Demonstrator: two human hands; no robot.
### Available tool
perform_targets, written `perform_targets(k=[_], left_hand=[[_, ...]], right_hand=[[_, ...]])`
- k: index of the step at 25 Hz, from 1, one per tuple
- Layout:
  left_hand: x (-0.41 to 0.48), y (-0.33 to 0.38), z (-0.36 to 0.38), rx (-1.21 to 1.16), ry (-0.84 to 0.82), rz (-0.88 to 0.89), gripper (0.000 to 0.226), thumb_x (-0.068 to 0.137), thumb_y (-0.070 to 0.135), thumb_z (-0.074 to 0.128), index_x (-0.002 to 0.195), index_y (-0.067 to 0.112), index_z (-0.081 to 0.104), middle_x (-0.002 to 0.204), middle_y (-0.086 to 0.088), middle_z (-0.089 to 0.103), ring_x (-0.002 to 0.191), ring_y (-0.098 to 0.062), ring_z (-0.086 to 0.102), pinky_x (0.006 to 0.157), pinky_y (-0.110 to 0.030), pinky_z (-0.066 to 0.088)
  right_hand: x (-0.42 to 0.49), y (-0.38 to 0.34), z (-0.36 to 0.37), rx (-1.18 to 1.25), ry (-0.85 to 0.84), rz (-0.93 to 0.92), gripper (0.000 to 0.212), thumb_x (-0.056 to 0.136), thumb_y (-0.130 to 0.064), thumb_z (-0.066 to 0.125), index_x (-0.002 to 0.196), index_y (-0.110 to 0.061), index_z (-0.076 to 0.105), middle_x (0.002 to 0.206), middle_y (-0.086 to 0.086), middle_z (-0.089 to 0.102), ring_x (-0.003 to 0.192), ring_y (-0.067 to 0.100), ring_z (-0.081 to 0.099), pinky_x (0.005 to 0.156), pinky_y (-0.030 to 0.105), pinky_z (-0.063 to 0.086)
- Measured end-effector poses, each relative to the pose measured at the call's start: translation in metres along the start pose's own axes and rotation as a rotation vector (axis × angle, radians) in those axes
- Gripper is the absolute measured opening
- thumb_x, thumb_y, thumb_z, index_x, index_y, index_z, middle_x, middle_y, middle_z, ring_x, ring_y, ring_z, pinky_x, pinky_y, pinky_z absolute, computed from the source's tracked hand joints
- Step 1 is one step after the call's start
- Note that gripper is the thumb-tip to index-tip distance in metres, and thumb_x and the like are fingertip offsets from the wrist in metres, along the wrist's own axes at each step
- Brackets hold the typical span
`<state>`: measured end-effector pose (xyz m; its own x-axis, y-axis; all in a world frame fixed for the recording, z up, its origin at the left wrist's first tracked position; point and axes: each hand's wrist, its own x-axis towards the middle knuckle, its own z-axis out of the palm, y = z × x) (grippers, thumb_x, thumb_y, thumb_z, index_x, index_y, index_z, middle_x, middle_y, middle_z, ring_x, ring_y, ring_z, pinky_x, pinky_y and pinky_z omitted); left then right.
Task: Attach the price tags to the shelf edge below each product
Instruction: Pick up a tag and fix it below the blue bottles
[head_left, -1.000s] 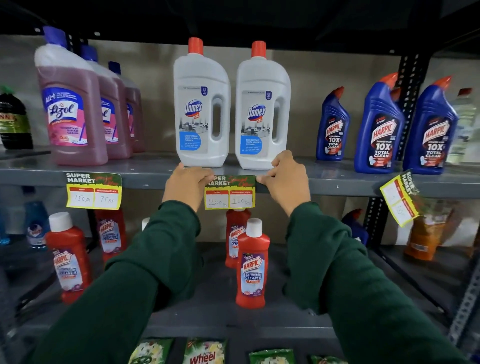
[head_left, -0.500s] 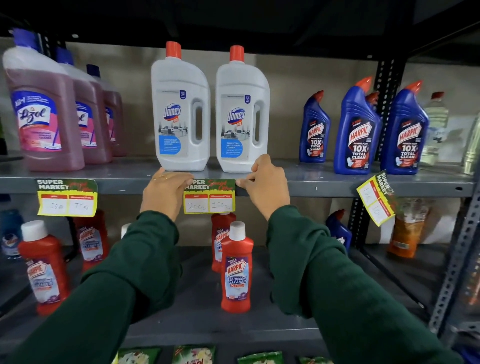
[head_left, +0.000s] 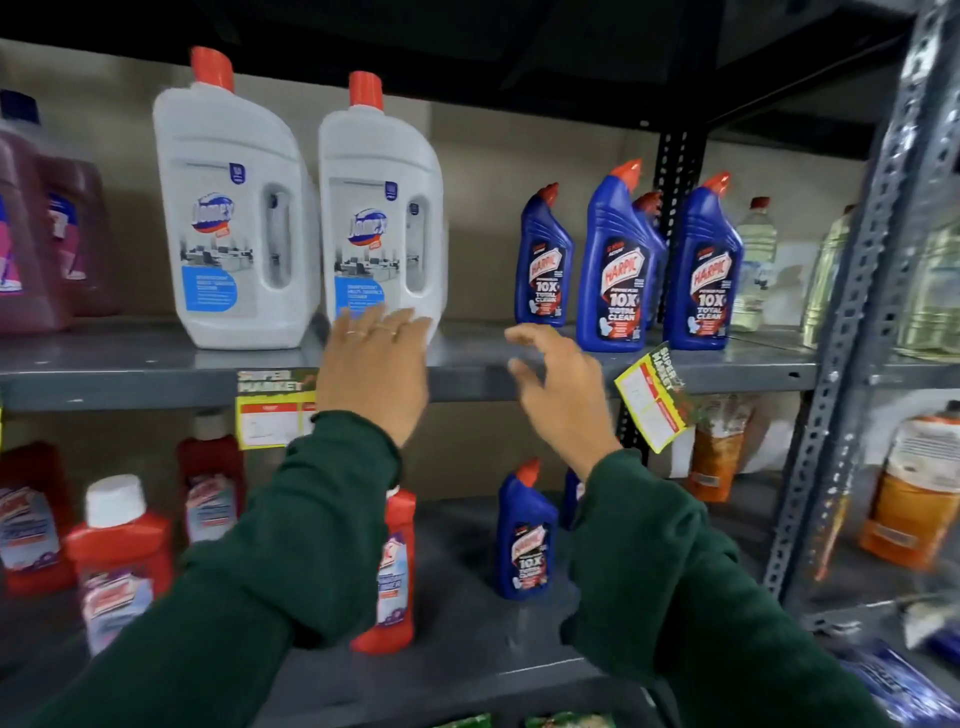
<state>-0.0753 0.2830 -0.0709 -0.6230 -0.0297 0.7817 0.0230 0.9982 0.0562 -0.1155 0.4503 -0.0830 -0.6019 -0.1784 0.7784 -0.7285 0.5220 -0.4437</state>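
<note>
A yellow price tag hangs on the grey shelf edge below the two white Domex bottles; my left hand covers its right part, fingers spread, holding nothing. My right hand is in the air in front of the shelf edge, fingers apart and empty, just left of a second price tag that hangs crooked below the blue Harpic bottles.
Purple cleaner bottles stand at the far left. The lower shelf holds red Harpic bottles, a blue bottle and orange refill packs. A slotted metal upright stands at the right. Clear bottles sit behind it.
Both hands have let go of the tag under the white bottles and moved right. My right hand now nears the crooked tag. The view has swung right.
</note>
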Motion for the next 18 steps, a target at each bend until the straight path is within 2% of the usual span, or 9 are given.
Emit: perform_targets(k=[2,4,6,8,10,11,14,16,18], left_hand=[[0.009,0.04,0.018,-0.036,-0.06,0.121,0.036,0.095,0.021,0.038,0.129,0.014,0.047,0.142,-0.009,0.048,0.134,-0.029,0.037,0.114,-0.046,0.023],[0.013,0.067,0.038,-0.016,-0.156,0.169,0.041,0.098,0.032,0.032,0.134,0.013,0.04,0.144,-0.007,0.045,0.135,-0.027,0.034,0.114,-0.043,0.021],[0.014,0.077,0.054,0.026,-0.197,0.158,0.045,0.098,0.037,0.03,0.133,0.012,0.04,0.14,-0.008,0.05,0.13,-0.027,0.041,0.109,-0.041,0.028],[0.012,0.077,0.058,0.035,-0.11,0.159,0.043,0.094,0.04,0.032,0.117,0.013,0.057,0.117,-0.009,0.068,0.107,-0.028,0.06,0.092,-0.038,0.045],[0.011,0.075,0.062,0.089,-0.049,0.17,0.046,0.087,0.041,0.03,0.095,0.015,0.067,0.091,-0.005,0.077,0.082,-0.025,0.07,0.073,-0.032,0.053],[0.01,0.073,0.064,0.108,-0.026,0.164,0.046,0.085,0.041,0.029,0.091,0.016,0.068,0.085,-0.003,0.077,0.076,-0.024,0.071,0.069,-0.03,0.054],[0.009,0.074,0.061,0.089,-0.045,0.157,0.046,0.084,0.042,0.031,0.089,0.017,0.069,0.083,-0.001,0.078,0.075,-0.023,0.071,0.068,-0.029,0.055],[0.01,0.074,0.06,0.075,-0.048,0.168,0.045,0.084,0.041,0.032,0.089,0.017,0.07,0.082,-0.001,0.078,0.074,-0.023,0.071,0.068,-0.03,0.055],[0.01,0.073,0.06,0.065,-0.056,0.159,0.045,0.083,0.041,0.033,0.088,0.017,0.07,0.082,-0.001,0.078,0.074,-0.023,0.071,0.068,-0.03,0.055]], right_hand=[[-0.005,0.031,-0.021,-0.162,0.201,0.101,0.034,0.086,0.002,0.052,0.119,-0.006,0.057,0.128,0.014,0.058,0.123,0.03,0.045,0.102,0.023,0.027],[-0.01,0.057,-0.037,-0.301,0.302,0.244,0.043,0.084,0.0,0.053,0.127,-0.004,0.049,0.139,0.019,0.046,0.13,0.037,0.034,0.109,0.038,0.023],[-0.014,0.073,-0.046,-0.36,0.319,0.442,0.057,0.086,-0.012,0.058,0.138,-0.008,0.034,0.148,0.022,0.029,0.133,0.043,0.025,0.111,0.047,0.018],[-0.017,0.081,-0.055,-0.311,0.292,0.624,0.071,0.085,-0.027,0.062,0.142,-0.013,0.023,0.147,0.026,0.023,0.132,0.044,0.025,0.109,0.051,0.024],[-0.02,0.085,-0.06,-0.252,0.217,0.671,0.07,0.083,-0.037,0.064,0.139,-0.012,0.03,0.139,0.024,0.033,0.125,0.042,0.034,0.103,0.047,0.033],[-0.021,0.089,-0.06,-0.208,0.206,0.659,0.066,0.082,-0.039,0.066,0.135,-0.011,0.036,0.134,0.022,0.038,0.123,0.04,0.037,0.101,0.045,0.035],[-0.018,0.101,-0.059,-0.126,0.28,0.661,0.053,0.076,-0.041,0.07,0.118,-0.013,0.052,0.121,0.014,0.054,0.116,0.036,0.045,0.099,0.048,0.04],[-0.016,0.104,-0.059,-0.092,0.353,0.687,0.035,0.08,-0.036,0.066,0.108,-0.016,0.06,0.11,0.011,0.068,0.106,0.033,0.058,0.091,0.049,0.048],[-0.015,0.104,-0.062,0.072,0.406,0.677,0.023,0.086,-0.026,0.062,0.105,-0.013,0.064,0.105,0.01,0.072,0.094,0.026,0.067,0.08,0.041,0.056]])
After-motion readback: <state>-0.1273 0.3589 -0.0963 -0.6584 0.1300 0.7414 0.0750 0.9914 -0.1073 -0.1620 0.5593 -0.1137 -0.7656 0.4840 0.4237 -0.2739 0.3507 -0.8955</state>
